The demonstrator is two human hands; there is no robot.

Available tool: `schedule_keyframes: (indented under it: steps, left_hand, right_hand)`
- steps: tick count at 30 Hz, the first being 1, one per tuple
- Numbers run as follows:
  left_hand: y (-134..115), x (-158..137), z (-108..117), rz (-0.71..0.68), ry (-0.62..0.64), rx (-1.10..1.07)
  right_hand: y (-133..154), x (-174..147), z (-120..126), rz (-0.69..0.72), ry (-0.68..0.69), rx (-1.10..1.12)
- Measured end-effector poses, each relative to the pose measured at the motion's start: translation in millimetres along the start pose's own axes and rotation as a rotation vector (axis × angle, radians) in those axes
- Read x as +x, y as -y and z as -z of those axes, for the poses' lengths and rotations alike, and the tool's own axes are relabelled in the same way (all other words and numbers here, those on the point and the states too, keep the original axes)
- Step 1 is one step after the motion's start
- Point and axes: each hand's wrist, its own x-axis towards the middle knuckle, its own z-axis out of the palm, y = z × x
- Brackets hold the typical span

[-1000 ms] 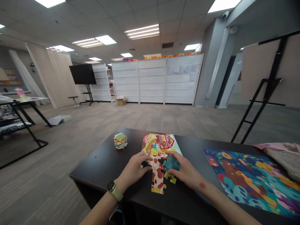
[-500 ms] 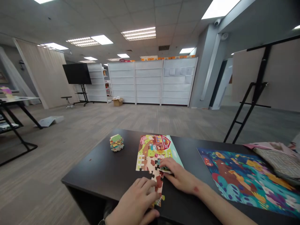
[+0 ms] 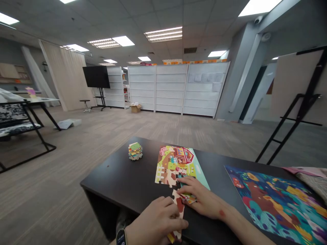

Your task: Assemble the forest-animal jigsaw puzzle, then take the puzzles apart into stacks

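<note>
A partly joined farm jigsaw puzzle with a red barn lies on the dark table. Below it is a brown-and-cream strip of joined puzzle pieces; a dark gap shows between part of the strip and the puzzle. My left hand has its fingers curled over the strip's left side and lower end. In my right hand are several colourful puzzle pieces, held under the fingers at the puzzle's lower right edge. The fingers partly cover the pieces and the puzzle beneath.
A stack of puzzle pieces stands on the table's far left part. A blue illustrated sheet with a bear lies to the right, beside a patterned fabric item. The table's left edge drops to carpet.
The view has turned left. My right hand has tilted, and more of the pieces in it now show. The gap between the strip and the farm puzzle looks wider.
</note>
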Motion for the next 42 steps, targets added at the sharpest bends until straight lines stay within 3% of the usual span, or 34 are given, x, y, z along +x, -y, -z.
schedule_keyframes:
  steps: [10, 15, 17, 21, 25, 31, 36, 42]
  left_hand:
    - [12.0, 7.2, 35.1, 0.089, 0.024, -0.254]
    - [19.8, 16.3, 48.7, 0.252, -0.251, -0.428]
    - [16.3, 24.0, 46.2, 0.285, -0.267, -0.384]
    - [4.8, 41.7, 22.5, 0.206, -0.102, -0.212]
    - [6.5, 51.6, 2.5, 0.149, -0.065, -0.155]
    - [24.3, 40.0, 13.3, 0.187, -0.028, -0.294]
    - [39.9, 19.6, 23.8, 0.284, -0.086, -0.397]
    - [51.0, 10.6, 24.9, 0.395, -0.162, -0.287]
  right_hand:
    - [3.7, -0.7, -0.9, 0.010, -0.036, 0.020]
    - [5.9, 2.3, -4.9, 0.024, -0.094, 0.082]
    - [4.6, 5.1, -5.7, -0.033, -0.150, 0.133]
    - [-7.9, 6.9, 0.9, -0.162, -0.381, 0.260]
    - [-21.7, 1.9, 11.1, -0.226, -0.515, 0.220]
    - [-20.7, 0.7, 14.5, -0.182, -0.436, 0.122]
    - [-26.3, -3.0, 17.9, -0.296, -0.333, -0.098]
    - [-18.5, -2.7, 8.9, -0.134, -0.110, -0.205]
